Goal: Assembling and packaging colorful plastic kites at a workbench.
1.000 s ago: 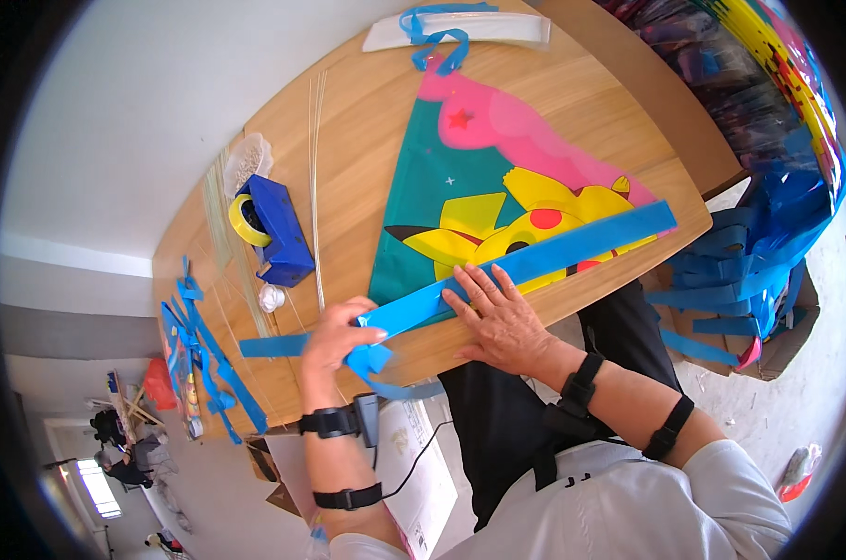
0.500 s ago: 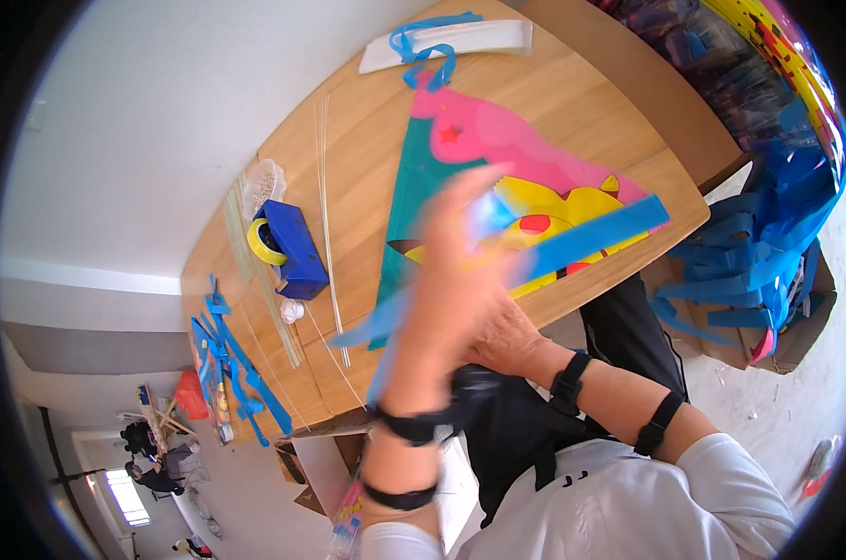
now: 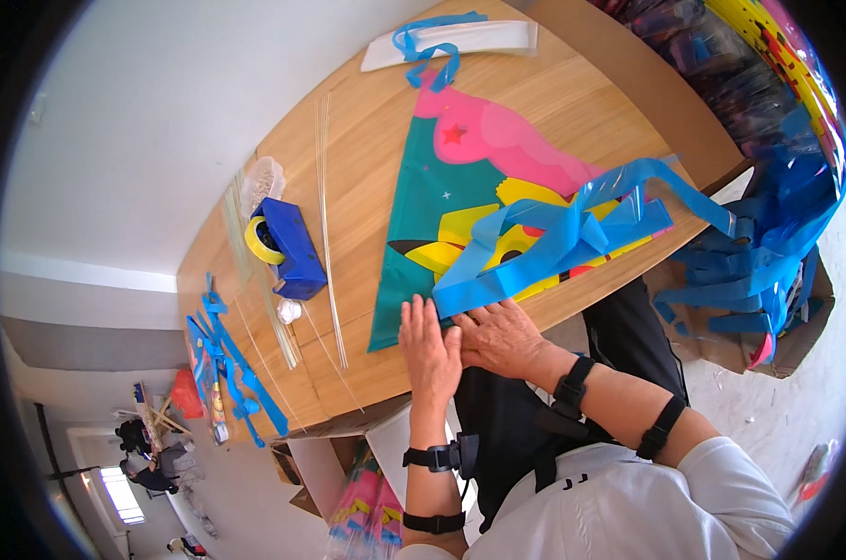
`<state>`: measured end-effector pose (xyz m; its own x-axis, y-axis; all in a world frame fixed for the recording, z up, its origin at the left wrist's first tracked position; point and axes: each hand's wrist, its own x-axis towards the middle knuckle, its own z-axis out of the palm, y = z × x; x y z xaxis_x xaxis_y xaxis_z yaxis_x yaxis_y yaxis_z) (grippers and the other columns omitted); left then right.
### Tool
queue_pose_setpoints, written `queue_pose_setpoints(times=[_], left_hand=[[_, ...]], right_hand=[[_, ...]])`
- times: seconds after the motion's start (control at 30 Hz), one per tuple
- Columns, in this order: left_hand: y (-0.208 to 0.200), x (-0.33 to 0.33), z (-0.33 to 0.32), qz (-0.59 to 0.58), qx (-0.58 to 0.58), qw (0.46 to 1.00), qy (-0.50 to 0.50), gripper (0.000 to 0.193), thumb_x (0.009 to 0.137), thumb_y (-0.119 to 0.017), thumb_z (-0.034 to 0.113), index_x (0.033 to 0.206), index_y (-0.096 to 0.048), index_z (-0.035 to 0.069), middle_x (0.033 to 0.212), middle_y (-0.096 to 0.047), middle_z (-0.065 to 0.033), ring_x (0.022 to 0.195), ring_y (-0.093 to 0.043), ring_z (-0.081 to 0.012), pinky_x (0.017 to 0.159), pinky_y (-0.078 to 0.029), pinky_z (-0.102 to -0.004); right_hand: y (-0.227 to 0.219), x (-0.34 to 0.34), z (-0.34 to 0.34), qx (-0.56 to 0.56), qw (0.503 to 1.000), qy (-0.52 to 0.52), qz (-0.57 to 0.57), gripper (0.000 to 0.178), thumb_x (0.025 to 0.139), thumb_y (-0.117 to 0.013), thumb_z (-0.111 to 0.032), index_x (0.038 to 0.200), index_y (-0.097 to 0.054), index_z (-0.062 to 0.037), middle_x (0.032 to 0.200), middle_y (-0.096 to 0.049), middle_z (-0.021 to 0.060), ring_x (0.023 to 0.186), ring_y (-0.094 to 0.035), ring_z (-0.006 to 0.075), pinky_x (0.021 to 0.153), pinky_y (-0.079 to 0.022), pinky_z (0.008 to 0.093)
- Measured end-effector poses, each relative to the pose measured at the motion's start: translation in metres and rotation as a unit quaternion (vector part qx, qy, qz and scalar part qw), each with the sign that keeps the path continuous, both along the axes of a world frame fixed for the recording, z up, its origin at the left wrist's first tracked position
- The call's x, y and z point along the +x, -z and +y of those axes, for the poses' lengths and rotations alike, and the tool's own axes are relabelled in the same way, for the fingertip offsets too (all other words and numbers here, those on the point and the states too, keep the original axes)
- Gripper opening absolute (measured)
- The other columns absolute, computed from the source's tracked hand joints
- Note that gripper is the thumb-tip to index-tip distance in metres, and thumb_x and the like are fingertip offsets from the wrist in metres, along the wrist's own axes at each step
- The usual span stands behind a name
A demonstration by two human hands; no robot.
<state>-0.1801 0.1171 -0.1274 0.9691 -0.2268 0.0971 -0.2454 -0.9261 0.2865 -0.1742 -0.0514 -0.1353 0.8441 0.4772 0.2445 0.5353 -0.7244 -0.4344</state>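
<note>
A triangular kite sail [image 3: 432,205], green and pink with a yellow cartoon figure, lies on the wooden table. Folded loops of blue ribbon [image 3: 544,245] rest across its lower right part. Flat fingers of my left hand [image 3: 428,353] press on the sail's near edge, just left of the ribbon's fold. Beside it, my right hand [image 3: 502,338] lies over the near edge, fingertips against the ribbon's lower side. The two hands touch or nearly touch at the thumbs. What lies under the right palm is hidden.
Left on the table [image 3: 357,168] are a blue tape dispenser [image 3: 297,250], thin pale rods [image 3: 326,233], a clear cup [image 3: 262,187] and more blue strips [image 3: 236,364]. A white packet [image 3: 479,42] lies at the far edge. At right stands a cardboard box [image 3: 796,327] with blue ribbons.
My left hand, blurred and raised over the sail before, has come down onto its near edge. The blue ribbon has dropped into loops across the sail.
</note>
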Motion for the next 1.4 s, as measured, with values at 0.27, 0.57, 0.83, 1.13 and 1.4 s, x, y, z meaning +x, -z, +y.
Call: queue_pose_setpoints(times=[0.27,0.57,0.83,1.13,1.4], left_hand=[[0.009,-0.006,-0.01,0.016,-0.071,0.997,-0.037,0.073,0.102,-0.027,0.055,0.149,-0.03,0.001,0.157,-0.025,-0.0215,0.147,-0.019,-0.0362,0.118,-0.012,-0.0541],[0.007,-0.001,-0.019,0.024,-0.026,0.998,-0.049,0.071,0.103,-0.025,0.052,0.149,-0.03,-0.001,0.157,-0.027,-0.0208,0.146,-0.021,-0.0364,0.117,-0.014,-0.0525],[0.007,-0.007,-0.024,0.004,0.066,0.996,-0.055,0.083,0.091,-0.058,0.045,0.15,-0.026,-0.004,0.158,-0.024,-0.0206,0.146,-0.021,-0.0368,0.117,-0.016,-0.0519],[0.007,-0.007,-0.024,0.001,0.061,0.996,-0.063,0.082,0.092,-0.054,0.05,0.149,-0.027,-0.003,0.158,-0.025,-0.0197,0.147,-0.021,-0.0357,0.117,-0.016,-0.0516],[0.007,-0.007,-0.028,-0.001,0.063,0.997,-0.054,0.084,0.091,-0.056,0.05,0.15,-0.026,-0.003,0.158,-0.024,-0.0191,0.147,-0.02,-0.0359,0.116,-0.017,-0.0525]], right_hand=[[0.002,0.0,0.002,0.018,1.0,0.01,-0.008,0.055,0.085,-0.063,-0.042,0.131,-0.054,-0.0136,0.133,-0.051,0.0148,0.129,-0.043,0.0356,0.112,-0.027,0.0532],[0.005,0.004,-0.012,0.084,0.996,-0.033,0.021,0.033,0.082,-0.067,-0.027,0.11,-0.065,-0.0086,0.107,-0.061,0.0145,0.103,-0.059,0.0335,0.092,-0.045,0.047],[-0.051,0.052,-0.057,0.231,0.971,0.053,-0.021,0.033,0.071,-0.074,-0.011,0.103,-0.065,-0.006,0.099,-0.064,0.0108,0.1,-0.059,0.0325,0.088,-0.045,0.0456],[-0.053,0.095,-0.023,-0.04,0.985,-0.14,0.093,0.057,0.062,-0.082,-0.022,0.115,-0.065,-0.0096,0.097,-0.066,0.009,0.107,-0.057,0.0282,0.093,-0.038,0.0441],[-0.058,0.075,-0.053,-0.026,0.974,-0.175,0.144,0.054,0.067,-0.078,-0.018,0.119,-0.063,-0.0117,0.08,-0.066,0.0133,0.087,-0.064,0.0313,0.092,-0.042,0.0457]])
